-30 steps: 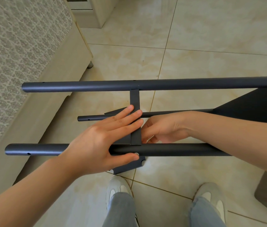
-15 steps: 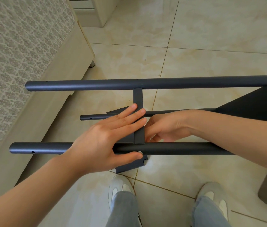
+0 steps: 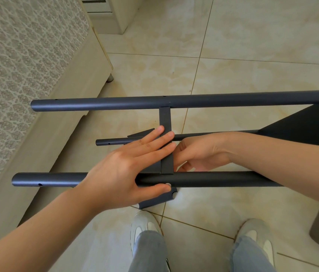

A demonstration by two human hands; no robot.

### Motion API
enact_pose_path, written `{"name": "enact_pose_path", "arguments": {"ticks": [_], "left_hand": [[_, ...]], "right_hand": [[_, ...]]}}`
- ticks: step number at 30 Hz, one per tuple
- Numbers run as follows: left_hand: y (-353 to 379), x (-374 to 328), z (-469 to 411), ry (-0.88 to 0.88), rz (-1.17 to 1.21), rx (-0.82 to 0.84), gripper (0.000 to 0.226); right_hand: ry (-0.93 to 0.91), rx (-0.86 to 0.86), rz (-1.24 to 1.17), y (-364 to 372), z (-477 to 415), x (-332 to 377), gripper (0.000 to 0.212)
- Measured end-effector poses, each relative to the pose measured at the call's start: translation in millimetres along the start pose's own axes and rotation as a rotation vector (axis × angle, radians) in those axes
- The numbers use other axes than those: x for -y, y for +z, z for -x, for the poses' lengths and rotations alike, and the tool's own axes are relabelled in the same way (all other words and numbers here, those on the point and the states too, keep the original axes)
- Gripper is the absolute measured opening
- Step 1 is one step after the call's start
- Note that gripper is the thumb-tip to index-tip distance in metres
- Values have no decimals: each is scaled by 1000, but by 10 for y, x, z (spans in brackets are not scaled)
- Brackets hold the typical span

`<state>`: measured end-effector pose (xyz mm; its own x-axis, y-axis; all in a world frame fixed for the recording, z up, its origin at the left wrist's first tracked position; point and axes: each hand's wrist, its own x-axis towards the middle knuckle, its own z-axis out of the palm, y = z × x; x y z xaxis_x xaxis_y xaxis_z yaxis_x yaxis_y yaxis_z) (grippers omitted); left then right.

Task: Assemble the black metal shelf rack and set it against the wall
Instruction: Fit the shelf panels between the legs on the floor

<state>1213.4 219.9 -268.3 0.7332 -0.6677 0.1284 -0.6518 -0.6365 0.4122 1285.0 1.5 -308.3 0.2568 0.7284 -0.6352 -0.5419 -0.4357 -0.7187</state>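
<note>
Head view: the black metal shelf rack [image 3: 233, 99] is being held sideways over the tiled floor [image 3: 252, 65], the left hand [image 3: 123, 173] being pressed flat, fingers straight, across its edge strip [image 3: 166, 160] and near tube [image 3: 223, 178]. The grip of the right hand [image 3: 199, 154] is being hidden behind the strip and cannot be told. If pressure is being eased, the strip risks being shifted off the tube and the screw [image 3: 168, 185] dropped.

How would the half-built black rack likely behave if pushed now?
Probably stiff: the flat crosspiece ties the far tube to the near tube. Unlikely to roll, since the joined round tubes brace each other. Its smooth painted metal might slide on the glossy floor tiles.
</note>
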Motion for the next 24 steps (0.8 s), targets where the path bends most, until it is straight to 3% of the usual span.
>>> {"name": "enact_pose_path", "arguments": {"ticks": [5,10,19,24], "left_hand": [[9,8,-12,7,-3,-6,73],[16,18,6,10,-1,-9,72],[17,8,20,14,-14,-12,73],[19,5,19,19,-21,-5,73]], "right_hand": [[23,-18,5,-55,45,4,18],[13,-27,26,17,-17,21,35],[69,-21,42,-27,14,108,27],[51,-15,61,-3,-8,107,37]]}}
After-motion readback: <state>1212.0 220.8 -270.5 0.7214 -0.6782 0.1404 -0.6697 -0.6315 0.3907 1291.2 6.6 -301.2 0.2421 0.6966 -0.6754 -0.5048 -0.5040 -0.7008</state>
